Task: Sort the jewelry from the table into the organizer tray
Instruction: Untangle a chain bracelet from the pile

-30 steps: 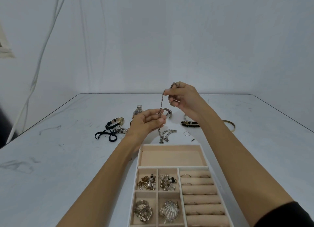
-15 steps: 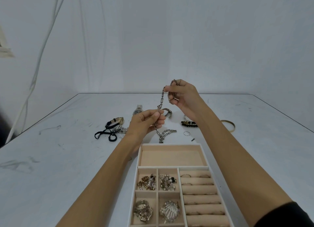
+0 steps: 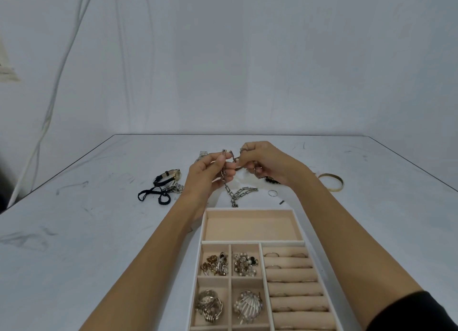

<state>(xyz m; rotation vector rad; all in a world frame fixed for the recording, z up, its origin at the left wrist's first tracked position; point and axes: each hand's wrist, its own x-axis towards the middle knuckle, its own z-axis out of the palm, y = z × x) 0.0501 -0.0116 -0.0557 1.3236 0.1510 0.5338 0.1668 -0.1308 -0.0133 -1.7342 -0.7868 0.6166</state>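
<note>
The two hands have come close together now. A moment ago the right hand held the chain up high, and it hung straight down to the left hand. Now the left hand (image 3: 208,174) pinches a few links in its fingers. The right hand (image 3: 267,164) pinches the other end right beside it.

It looks like the chain (image 3: 238,194) is being folded up small. Its tail still hangs under the left hand and lies on the bench (image 3: 74,231), just past the organizer tray (image 3: 250,209). I think it goes next into the big box (image 3: 250,225) of the tray, below both hands and nearer the person. The loose tail could catch on the tray's edge.

Out past the left hand lie two watches (image 3: 171,179) and a black cord (image 3: 153,197). Out past the right hand lie a gold bangle (image 3: 332,182) and a small ring (image 3: 272,193). None of them block the way.
</note>
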